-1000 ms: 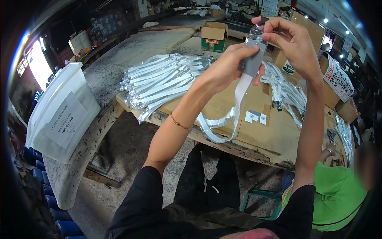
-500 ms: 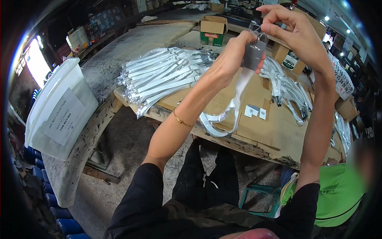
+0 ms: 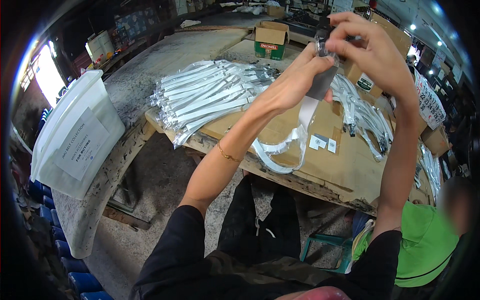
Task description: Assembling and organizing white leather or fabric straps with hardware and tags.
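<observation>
My left hand (image 3: 295, 82) is closed around the upper part of a white belt (image 3: 307, 114), raised above the table. A plain grey card (image 3: 322, 86) lies against the belt beneath my left thumb. Above the thumb is the shiny buckle end (image 3: 320, 48), with a black piece at its top. My right hand (image 3: 369, 52) pinches beside that end with thumb and forefinger; what sits between the fingertips is too small to make out. The belt's lower length hangs down and loops at the table's front edge.
Many plastic-wrapped white belts (image 3: 210, 95) lie piled at left, and another bundle (image 3: 357, 107) at right. Small white and grey cards (image 3: 322, 142) rest on the cardboard. A green-and-brown carton (image 3: 270, 42) stands behind, a white bin (image 3: 75, 135) at left. A person in green (image 3: 425, 240) is close at right.
My right hand has come slightly lower beside the buckle end. My left thumb now lies straighter across the top of the grey card. The belt's hanging loop has swung slightly right.
</observation>
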### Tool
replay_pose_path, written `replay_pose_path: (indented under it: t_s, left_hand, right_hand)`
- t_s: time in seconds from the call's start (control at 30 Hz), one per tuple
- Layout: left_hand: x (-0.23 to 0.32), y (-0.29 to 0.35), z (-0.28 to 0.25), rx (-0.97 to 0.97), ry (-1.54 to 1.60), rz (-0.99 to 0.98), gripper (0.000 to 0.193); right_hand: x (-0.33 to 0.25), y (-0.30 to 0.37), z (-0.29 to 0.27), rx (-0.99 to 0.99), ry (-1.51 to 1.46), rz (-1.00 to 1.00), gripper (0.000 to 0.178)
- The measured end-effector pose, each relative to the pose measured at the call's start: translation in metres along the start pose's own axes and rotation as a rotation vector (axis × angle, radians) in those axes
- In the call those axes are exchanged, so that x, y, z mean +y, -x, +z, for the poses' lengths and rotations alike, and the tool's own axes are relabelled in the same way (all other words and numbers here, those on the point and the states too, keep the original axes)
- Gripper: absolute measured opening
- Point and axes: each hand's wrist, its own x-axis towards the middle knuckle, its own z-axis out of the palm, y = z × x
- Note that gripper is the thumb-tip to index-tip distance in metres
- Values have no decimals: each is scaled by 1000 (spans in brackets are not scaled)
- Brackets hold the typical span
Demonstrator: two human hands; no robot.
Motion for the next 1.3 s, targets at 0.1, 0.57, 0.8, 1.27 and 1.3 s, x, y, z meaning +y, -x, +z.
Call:
replay_pose_path:
  t_s: [0.1, 0.57, 0.8, 1.27, 1.3]
  left_hand:
    - [-2, 0, 1, -7, 36, 18, 27]
    - [-1, -12, 7, 53, 72, 80, 21]
    - [3, -6, 4, 16, 163, 48, 22]
    - [1, -13, 5, 121, 147, 73, 23]
    - [1, -11, 5, 119, 148, 69, 23]
  right_hand:
    - [10, -7, -1, 85, -43, -83, 16]
    - [19, 1, -14, -67, -208, 18, 20]
    - [33, -4, -14, -2, -180, -127, 19]
    - [16, -7, -4, 62, 2, -106, 16]
    - [14, -11, -3, 101, -44, -134, 19]
